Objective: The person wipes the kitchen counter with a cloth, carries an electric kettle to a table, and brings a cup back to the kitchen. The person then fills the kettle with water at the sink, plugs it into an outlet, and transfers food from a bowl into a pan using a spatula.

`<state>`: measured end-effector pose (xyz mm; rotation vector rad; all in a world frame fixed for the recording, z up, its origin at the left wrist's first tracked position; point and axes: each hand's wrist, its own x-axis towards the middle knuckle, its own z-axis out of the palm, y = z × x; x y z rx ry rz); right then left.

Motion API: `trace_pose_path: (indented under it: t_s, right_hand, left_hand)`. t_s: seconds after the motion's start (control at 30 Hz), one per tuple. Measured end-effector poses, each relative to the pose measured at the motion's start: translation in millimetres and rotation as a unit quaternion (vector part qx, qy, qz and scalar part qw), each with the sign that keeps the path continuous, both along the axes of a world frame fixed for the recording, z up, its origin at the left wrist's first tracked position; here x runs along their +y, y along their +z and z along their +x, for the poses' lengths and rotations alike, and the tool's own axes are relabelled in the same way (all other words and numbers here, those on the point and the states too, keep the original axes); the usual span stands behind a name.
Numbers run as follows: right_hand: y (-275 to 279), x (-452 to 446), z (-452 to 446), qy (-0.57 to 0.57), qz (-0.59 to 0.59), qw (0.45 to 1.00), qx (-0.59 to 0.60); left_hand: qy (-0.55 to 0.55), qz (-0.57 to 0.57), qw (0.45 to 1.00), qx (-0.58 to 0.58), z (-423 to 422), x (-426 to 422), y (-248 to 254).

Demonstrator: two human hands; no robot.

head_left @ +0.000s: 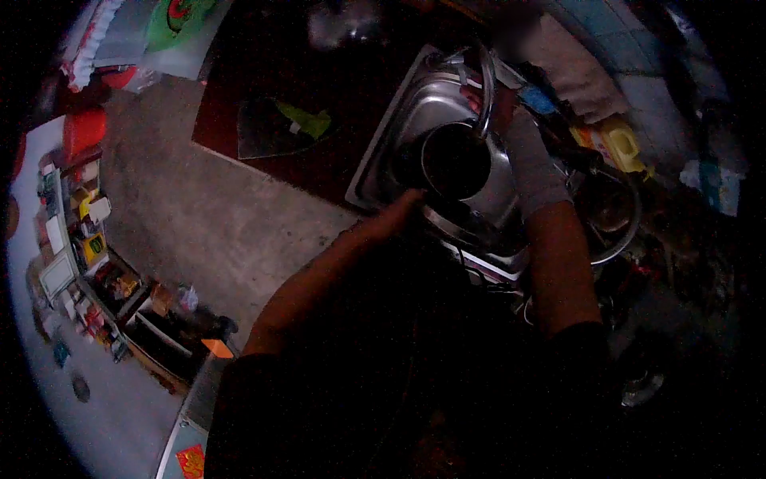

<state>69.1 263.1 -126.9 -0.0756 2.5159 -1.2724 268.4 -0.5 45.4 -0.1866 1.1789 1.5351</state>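
Observation:
In the dim head view, a round pot (455, 162) with a dark inside and a shiny rim stands in the stainless steel sink (369, 173). My left hand (408, 206) is at the pot's near left rim, its fingers closed on the edge. Above the pot curves the faucet (486, 88). My right hand (499, 105) is at the far right side of the sink, behind the spout and partly covered by it. A pale grey sleeve (537, 164) covers that wrist. Shadow hides most of the right hand's fingers.
A dark red counter (263, 72) left of the sink holds a green-and-dark flat item (303, 122). Right of the sink are a yellow bottle (621, 145), a blue sponge-like item (536, 99) and a looped hose (636, 211). Shelves with boxes (92, 247) line the left wall.

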Motion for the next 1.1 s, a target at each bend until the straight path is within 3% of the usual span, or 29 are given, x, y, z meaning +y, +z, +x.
trace_pose_path:
  t_s: [0.27,0.37,0.7,0.8,0.9,0.97,1.03,1.1]
  right_hand:
    - [6,1,-5,-0.002,-0.004,1.0,0.005]
    - [9,3,-8,-0.007,-0.007,1.0,0.008]
    - [40,4,-3,-0.037,-0.064,0.997,0.025]
    - [67,8,35,-0.06,-0.127,0.99,0.017]
    - [103,11,106,-0.089,-0.229,0.969,-0.01]
    - [125,18,149,-0.119,-0.294,0.948,-0.031]
    - [140,15,194,-0.161,-0.339,0.926,-0.031]
    - [152,15,227,-0.209,-0.289,0.934,0.03]
  left_hand:
    - [-0.023,-0.038,0.998,-0.05,-3,0,-10]
    - [0.063,-0.096,0.993,-0.002,6,6,-9]
    - [0.031,-0.052,0.998,-0.002,14,0,-20]
    - [0.002,-0.025,0.996,0.088,34,3,-66]
    - [-0.085,-0.054,0.917,0.386,73,6,-191]
    - [-0.122,-0.058,0.872,0.47,54,11,-155]
    - [-0.124,0.028,0.959,0.252,32,0,-77]
    - [-0.192,0.094,0.951,0.222,25,-5,-53]
